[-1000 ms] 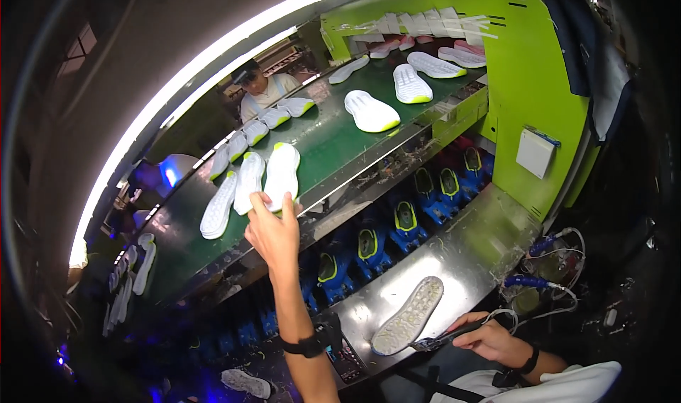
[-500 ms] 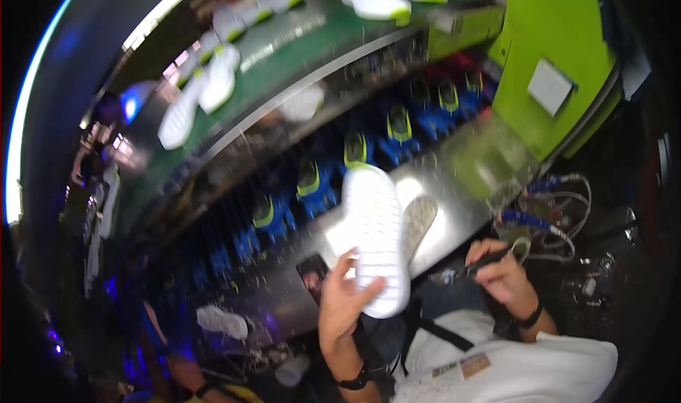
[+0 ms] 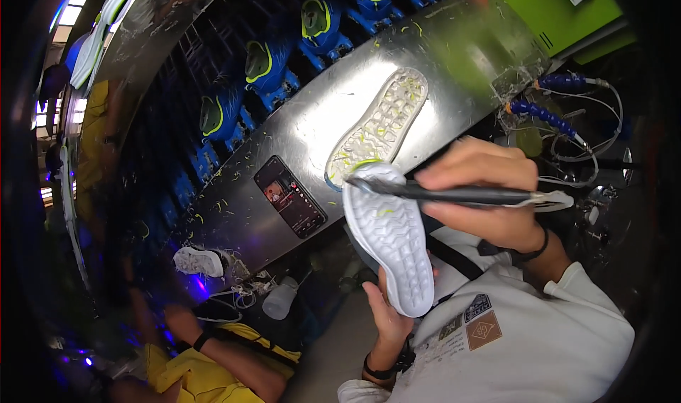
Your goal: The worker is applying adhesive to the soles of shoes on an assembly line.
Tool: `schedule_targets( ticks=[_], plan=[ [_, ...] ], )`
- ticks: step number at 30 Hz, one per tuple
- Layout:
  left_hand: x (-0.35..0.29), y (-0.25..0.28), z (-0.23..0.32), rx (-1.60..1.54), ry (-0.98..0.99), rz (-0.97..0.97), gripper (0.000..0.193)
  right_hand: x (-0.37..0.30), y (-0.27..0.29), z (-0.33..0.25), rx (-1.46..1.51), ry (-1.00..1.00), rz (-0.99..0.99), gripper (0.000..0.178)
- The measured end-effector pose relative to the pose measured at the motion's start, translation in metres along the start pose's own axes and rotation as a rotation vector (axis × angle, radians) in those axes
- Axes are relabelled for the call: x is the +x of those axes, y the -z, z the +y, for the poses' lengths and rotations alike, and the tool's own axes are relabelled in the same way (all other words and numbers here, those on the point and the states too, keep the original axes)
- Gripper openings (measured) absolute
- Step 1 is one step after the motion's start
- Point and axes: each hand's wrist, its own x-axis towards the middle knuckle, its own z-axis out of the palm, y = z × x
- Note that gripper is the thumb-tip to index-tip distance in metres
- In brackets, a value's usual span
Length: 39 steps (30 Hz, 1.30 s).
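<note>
My left hand [image 3: 389, 318] grips a white shoe sole [image 3: 397, 250] by its lower end, with the thumb at the edge and the other fingers mostly hidden beneath. The sole is tilted, its ridged face up, with yellow-green trim at the far end. Closed round a slim black-handled tool [image 3: 464, 194], my right hand [image 3: 489, 180] brings its blurred metal tip to the sole's far end. Whether the tip touches I cannot tell. Just beyond lies a worn beige sole [image 3: 383, 123] with a studded face and yellow-green scraps on it.
The metal bench [image 3: 454, 63] carries a phone [image 3: 289, 196] and scattered yellow-green trimmings. Blue shoe-shaped pieces [image 3: 268, 64] line the far side. Blue flexible hoses [image 3: 543, 116] stand at right. A co-worker in yellow [image 3: 220, 367] sits at lower left, near a small white shoe piece [image 3: 198, 261].
My right hand has brought the tool leftward, over the white sole. The left hand has shifted toward me with the sole, now holding it from below. The view has tilted down to the bench.
</note>
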Motion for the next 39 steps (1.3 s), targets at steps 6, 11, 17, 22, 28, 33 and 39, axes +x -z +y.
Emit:
schedule_targets(
  ticks=[6, 11, 17, 22, 28, 33, 39],
  plan=[
    [-0.005, 0.006, -0.008, -0.154, -0.209, 0.224, 0.058, -0.002, -0.044, 0.0, 0.204, 0.314, -0.309, 0.023],
    [0.02, -0.009, 0.007, -0.164, -0.245, 0.307, 0.065, -0.031, -0.035, -0.005, 0.161, 0.093, -0.201, 0.022],
    [0.061, -0.04, 0.025, 0.023, -0.146, 0.388, 0.073, -0.029, -0.007, -0.015, 0.17, -0.139, -0.146, 0.027],
    [0.085, -0.033, 0.062, -0.188, 0.327, 0.084, 0.061, -0.019, 0.013, -0.015, 0.556, -0.024, -0.355, 0.024],
    [0.09, -0.076, 0.128, 0.163, 0.467, -0.077, 0.051, -0.035, -0.004, -0.002, 0.638, -0.059, -0.743, 0.026],
    [0.041, -0.044, 0.104, 0.42, -0.118, 0.192, 0.067, -0.041, 0.01, 0.03, 0.759, -0.116, -0.424, 0.022],
    [0.048, 0.031, 0.053, -0.345, -0.023, 0.23, 0.069, -0.029, 0.01, 0.04, 0.316, -0.045, -0.133, 0.029]
  ],
)
